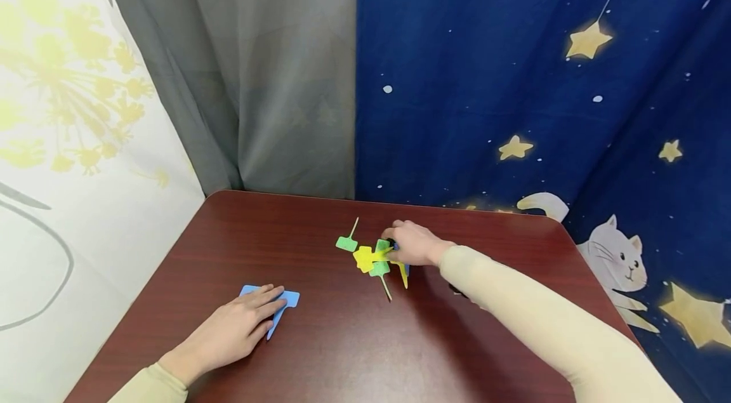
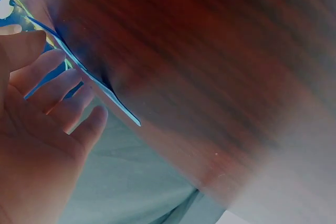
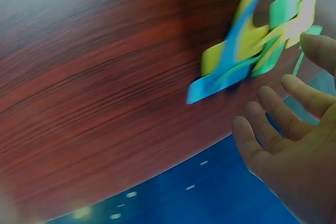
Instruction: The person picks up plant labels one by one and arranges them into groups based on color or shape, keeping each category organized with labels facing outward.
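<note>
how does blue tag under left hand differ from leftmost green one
The blue tag has a wide stem pointing toward the person; the green tag a thin one pointing away. The left hand partly covers the blue tag, not the green tag. Both have broad heads.

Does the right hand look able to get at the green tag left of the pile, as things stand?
Probably yes: the right hand is close to that green tag, nothing appears to lie over it, and the pile of overlapping tags sits beside it rather than on top.

Left hand (image 1: 237, 328) palm-down, fingers (image 2: 59, 86) loosely extended; right arm (image 1: 528, 314) stretched forward, right hand (image 1: 417, 244) loosely curved.
</note>
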A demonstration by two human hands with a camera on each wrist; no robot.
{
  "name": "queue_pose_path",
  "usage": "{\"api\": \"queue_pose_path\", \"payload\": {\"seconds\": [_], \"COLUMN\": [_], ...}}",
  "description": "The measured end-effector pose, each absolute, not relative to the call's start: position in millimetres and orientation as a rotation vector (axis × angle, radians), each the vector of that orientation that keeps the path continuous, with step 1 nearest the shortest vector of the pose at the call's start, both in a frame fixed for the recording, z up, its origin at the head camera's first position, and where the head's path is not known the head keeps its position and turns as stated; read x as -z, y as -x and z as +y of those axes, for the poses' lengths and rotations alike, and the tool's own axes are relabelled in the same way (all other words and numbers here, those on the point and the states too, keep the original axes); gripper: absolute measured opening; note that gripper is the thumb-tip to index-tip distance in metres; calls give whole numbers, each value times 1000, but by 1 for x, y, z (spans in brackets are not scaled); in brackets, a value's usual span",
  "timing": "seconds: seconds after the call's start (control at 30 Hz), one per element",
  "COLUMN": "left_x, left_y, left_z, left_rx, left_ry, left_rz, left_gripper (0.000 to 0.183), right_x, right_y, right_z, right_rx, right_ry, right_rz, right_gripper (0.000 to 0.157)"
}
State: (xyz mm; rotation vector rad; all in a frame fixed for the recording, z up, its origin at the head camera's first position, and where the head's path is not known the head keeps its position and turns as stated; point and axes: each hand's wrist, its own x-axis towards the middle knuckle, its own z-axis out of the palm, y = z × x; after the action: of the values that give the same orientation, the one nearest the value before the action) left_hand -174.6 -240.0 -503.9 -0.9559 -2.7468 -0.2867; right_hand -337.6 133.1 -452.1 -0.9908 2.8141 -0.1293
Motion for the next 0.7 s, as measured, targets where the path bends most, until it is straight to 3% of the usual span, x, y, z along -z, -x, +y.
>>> {"api": "queue_pose_path", "payload": {"seconds": [0.37, 0.7], "left_x": [504, 504], "left_y": [177, 173], "left_z": [-239, -236], "left_rx": [276, 288], "left_ry": [955, 892], "left_rz": [-2771, -2837], "left_gripper": [44, 45], "right_x": [473, 485], "right_y": [343, 341], "right_z": [175, 184], "right_rx": [211, 194], "right_ry": [849, 891], "right_rz": [2790, 2859], "right_gripper": [72, 82]}}
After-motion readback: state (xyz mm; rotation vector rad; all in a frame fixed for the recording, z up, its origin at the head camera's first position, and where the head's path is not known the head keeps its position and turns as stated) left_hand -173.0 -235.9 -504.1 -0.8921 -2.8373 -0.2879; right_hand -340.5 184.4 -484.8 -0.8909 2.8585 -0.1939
